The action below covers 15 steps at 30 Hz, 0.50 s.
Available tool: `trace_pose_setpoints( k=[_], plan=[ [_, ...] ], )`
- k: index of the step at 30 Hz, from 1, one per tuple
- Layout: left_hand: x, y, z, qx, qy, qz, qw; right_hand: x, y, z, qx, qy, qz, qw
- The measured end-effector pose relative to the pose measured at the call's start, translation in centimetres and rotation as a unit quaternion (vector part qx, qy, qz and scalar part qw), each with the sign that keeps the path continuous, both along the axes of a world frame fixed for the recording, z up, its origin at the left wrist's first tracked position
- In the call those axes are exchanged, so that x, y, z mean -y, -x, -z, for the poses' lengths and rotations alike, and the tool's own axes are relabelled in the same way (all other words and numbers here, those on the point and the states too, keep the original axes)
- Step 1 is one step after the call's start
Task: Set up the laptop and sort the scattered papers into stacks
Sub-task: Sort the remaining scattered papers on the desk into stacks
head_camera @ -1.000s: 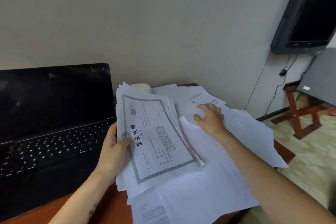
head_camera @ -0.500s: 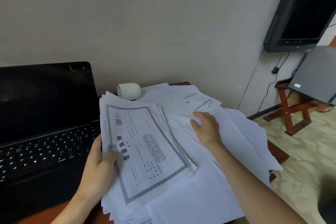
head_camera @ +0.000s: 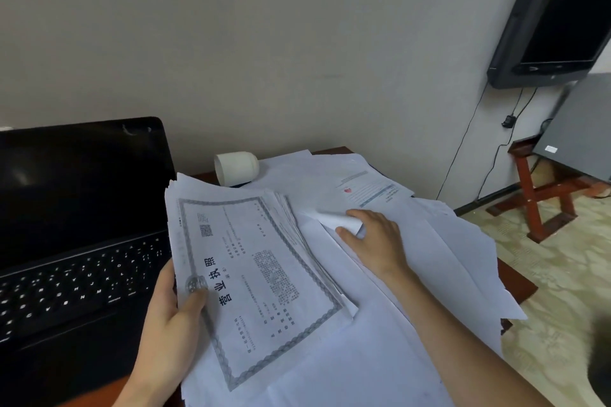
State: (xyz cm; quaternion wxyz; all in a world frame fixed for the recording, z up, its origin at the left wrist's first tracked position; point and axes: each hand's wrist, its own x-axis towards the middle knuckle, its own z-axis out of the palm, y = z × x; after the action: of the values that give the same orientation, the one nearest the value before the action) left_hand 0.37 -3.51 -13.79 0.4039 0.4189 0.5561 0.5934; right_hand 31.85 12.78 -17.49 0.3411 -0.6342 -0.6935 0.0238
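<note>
A black laptop stands open on the left of the desk, its screen dark. My left hand grips a thick stack of papers by its near edge, thumb on top of a bordered certificate with printed characters. Scattered white sheets cover the right half of the desk. My right hand pinches the curled corner of one loose sheet, lifting it off the pile. A printed sheet with a red mark lies just beyond that hand.
A white roll lies on its side at the back of the desk by the wall. A dark screen hangs on the wall at right, cables trailing below it. A red wooden stand carries a grey panel.
My right hand has curled onto a loose sheet and lifted its corner. The view has shifted slightly; the stack in my left hand sits a little lower and further left.
</note>
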Motion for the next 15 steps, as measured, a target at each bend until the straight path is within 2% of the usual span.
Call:
trace_pose_setpoints(
  k=[3,6,11,13,15],
  plan=[
    [0.4,0.4,-0.2,-0.004,0.005,0.011,1.0,0.5,0.1,-0.2,0.014,-0.043,0.017,0.999],
    [0.4,1.2,-0.1,0.003,0.002,0.017,1.0,0.8,0.2,-0.5,-0.011,-0.098,0.046,0.994],
    [0.7,2.8,0.5,0.01,-0.007,0.025,1.0,2.4,-0.3,-2.9,-0.18,-0.078,-0.028,0.98],
    [1.2,3.4,0.5,0.019,-0.021,0.022,0.999,4.1,-0.4,-4.1,-0.216,-0.079,-0.056,0.971],
    [1.7,4.0,0.3,0.022,-0.032,0.013,0.999,6.5,-0.2,-5.1,-0.254,-0.041,-0.086,0.963]
  ],
)
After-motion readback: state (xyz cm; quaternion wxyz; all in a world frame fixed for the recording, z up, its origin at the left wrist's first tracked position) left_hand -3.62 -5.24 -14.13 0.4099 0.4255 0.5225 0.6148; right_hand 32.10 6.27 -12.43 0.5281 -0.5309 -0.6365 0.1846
